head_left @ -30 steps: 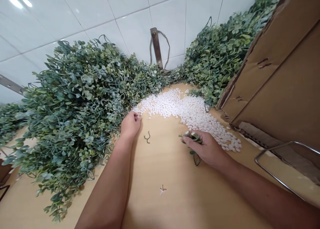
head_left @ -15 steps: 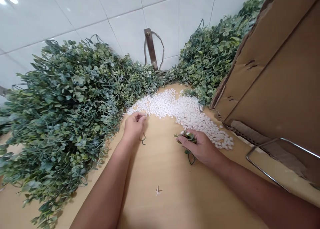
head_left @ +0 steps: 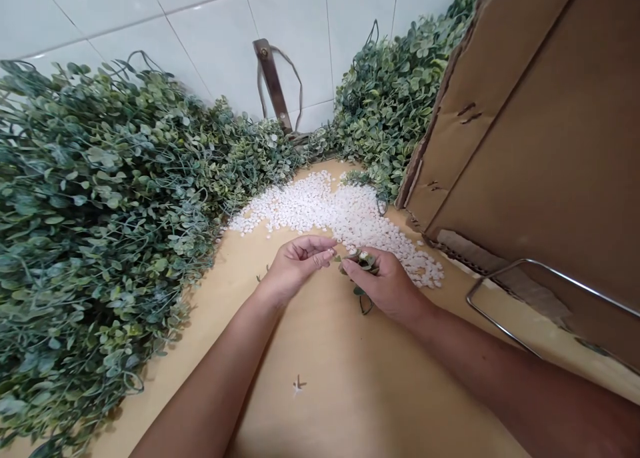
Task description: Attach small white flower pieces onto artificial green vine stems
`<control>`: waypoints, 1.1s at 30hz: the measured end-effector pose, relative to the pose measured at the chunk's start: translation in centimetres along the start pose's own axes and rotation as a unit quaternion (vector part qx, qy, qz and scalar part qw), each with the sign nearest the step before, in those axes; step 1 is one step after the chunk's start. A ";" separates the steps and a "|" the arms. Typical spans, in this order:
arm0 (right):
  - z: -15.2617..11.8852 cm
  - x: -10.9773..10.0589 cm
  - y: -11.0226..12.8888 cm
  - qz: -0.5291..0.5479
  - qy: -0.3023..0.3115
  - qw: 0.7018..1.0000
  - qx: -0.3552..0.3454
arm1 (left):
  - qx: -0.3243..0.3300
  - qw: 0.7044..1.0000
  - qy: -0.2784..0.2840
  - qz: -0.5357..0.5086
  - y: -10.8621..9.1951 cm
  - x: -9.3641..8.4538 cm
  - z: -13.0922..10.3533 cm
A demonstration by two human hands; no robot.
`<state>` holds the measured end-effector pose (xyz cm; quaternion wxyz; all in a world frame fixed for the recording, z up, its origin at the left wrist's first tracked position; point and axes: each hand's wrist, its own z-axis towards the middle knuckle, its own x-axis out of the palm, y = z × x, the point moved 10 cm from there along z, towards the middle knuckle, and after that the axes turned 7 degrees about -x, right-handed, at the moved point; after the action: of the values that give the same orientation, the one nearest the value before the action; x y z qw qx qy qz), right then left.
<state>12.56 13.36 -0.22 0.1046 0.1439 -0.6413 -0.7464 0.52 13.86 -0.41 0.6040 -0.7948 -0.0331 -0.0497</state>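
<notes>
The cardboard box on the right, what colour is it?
The cardboard box is plain brown, seen best in the head view.

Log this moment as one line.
left hand: pinched near leafy sprig, contents unclear | right hand: holding leafy sprig | white pieces: spread on table | foliage: beyond, leftward

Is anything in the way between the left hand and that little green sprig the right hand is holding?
Nothing visible blocks the left hand from the sprig; the white pieces lie on the table beyond.
</notes>
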 end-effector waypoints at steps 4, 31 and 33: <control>0.0 -0.4 0.3 -0.005 -0.012 1.000 -0.005 | -0.005 1.000 0.016 -0.010 0.0 0.4 0.0; 0.2 -1.0 -0.1 -0.011 -0.024 1.000 0.000 | -0.006 0.994 0.039 0.105 0.7 1.9 -0.5; 0.2 -1.0 -0.1 -0.002 -0.027 1.000 -0.002 | -0.004 0.994 0.049 0.097 0.6 2.2 -0.7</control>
<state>13.43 13.93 -0.22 0.0859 0.1252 -0.6421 -0.7514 2.78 13.04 -0.55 0.6035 -0.7934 0.0740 -0.0293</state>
